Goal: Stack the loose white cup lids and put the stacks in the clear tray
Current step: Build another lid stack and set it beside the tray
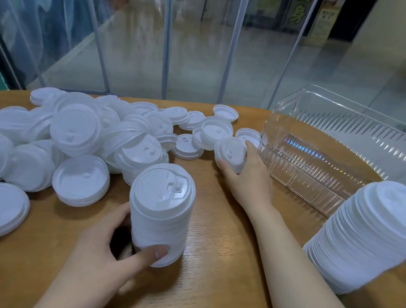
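Wooden round table (pixel 206 271) under you. Nearest, your left hand (pixel 104 252) curls round an upright stack of white plastic cup lids (pixel 159 213). A taller finished stack (pixel 367 237) stands right, outside the clear ribbed plastic tray (pixel 327 155), which holds nothing yet. Further out, your right hand (pixel 244 170) grips a short lid stack (pixel 230 152) beside the tray. Loose white lids (pixel 74 130) heaped left: most work remains.

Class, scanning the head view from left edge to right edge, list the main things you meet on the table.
Pile of loose lids → stack held by the left hand → few lids in the right hand → clear tray → tall stack.
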A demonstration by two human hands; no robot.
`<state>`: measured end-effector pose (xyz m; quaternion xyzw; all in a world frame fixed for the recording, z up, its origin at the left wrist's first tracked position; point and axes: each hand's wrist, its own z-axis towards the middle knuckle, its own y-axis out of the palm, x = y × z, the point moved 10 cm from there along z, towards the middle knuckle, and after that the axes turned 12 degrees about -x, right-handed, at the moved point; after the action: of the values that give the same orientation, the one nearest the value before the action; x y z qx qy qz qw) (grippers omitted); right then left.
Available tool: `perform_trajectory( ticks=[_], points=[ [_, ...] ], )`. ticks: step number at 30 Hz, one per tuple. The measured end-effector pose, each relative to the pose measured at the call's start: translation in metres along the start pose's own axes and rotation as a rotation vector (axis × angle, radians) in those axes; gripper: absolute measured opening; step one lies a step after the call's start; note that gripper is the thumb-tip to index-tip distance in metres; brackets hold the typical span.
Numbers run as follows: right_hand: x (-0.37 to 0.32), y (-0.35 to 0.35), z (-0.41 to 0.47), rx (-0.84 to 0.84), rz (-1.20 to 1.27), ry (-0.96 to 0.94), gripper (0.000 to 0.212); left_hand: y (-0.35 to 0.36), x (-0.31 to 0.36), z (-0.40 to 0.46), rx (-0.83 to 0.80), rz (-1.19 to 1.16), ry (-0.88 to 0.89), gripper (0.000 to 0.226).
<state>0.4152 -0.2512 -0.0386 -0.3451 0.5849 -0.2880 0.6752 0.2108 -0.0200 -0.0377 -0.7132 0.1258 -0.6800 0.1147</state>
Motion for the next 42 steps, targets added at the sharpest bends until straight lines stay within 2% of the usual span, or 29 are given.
perform_trajectory(
  ticks=[8, 12, 16, 22, 27, 33, 36, 39, 42],
  points=[
    [-0.002, -0.004, -0.014, -0.044, 0.114, -0.047, 0.096, 0.000, -0.001, 0.000, -0.016, 0.004, -0.007, 0.065],
    [-0.005, -0.004, -0.035, -0.153, 0.094, -0.071, 0.080, 0.000, 0.000, -0.002, -0.019, 0.016, 0.005, 0.066],
    [-0.009, -0.003, -0.052, -0.245, 0.066, -0.106, 0.083, 0.000, 0.000, -0.001, -0.019, 0.042, 0.017, 0.062],
    [-0.023, -0.006, -0.047, -0.147, -0.116, -0.089, 0.100, 0.000, -0.002, 0.000, -0.017, 0.053, 0.021, 0.060],
    [-0.026, 0.013, -0.036, -0.172, -0.148, -0.079, 0.090, -0.001, -0.003, 0.000, -0.011, 0.049, 0.023, 0.061],
    [-0.027, 0.012, -0.034, -0.144, 0.016, -0.106, 0.070, -0.001, -0.003, -0.001, -0.023, 0.045, 0.022, 0.061],
    [-0.038, -0.011, -0.043, -0.092, 0.276, -0.154, 0.067, -0.002, -0.003, -0.002, -0.019, 0.041, 0.030, 0.064],
    [-0.063, -0.033, -0.062, -0.122, 0.479, -0.249, 0.060, -0.001, -0.002, -0.002, -0.017, 0.041, 0.033, 0.065],
    [-0.100, -0.041, -0.087, -0.199, 0.519, -0.396, 0.059, -0.002, -0.002, -0.003, -0.010, 0.036, 0.036, 0.065]
  ],
)
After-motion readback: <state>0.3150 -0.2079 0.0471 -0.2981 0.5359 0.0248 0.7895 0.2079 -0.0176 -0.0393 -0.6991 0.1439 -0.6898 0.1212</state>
